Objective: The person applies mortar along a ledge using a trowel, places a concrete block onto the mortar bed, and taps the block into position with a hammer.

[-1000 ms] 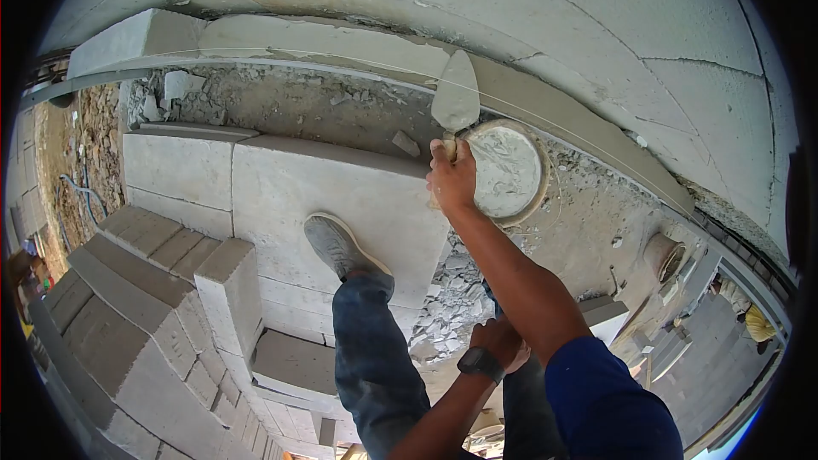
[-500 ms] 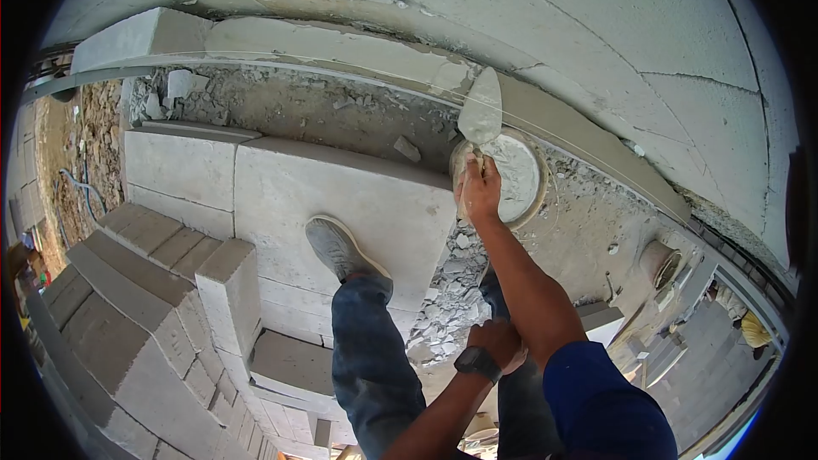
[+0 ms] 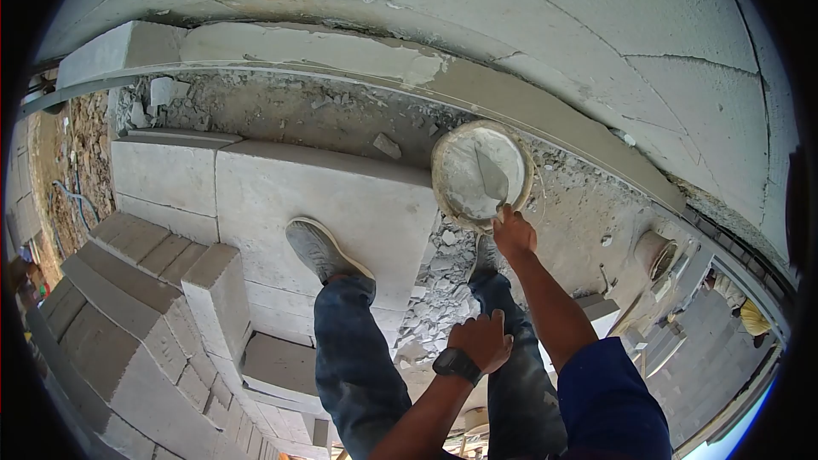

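A trowel was held inside the rim of a bucket.
Leftmost stood stacked blocks; a shoe rested on a broad slab, likely for footing. The left hand was apart from the right, with nothing visible in it; how far it was closed, I couldn't tell. The bucket sat beside the slab, presumably within easy reach, and the right hand was clamped on the trowel's handle. Rubble covered the ground below a pale block wall.

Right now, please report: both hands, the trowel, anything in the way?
Right hand gripping trowel. Left hand, nothing seen in it. Trowel blade over mortar in bucket, contact unclear. Rubble beside bucket, not blocking its mouth.
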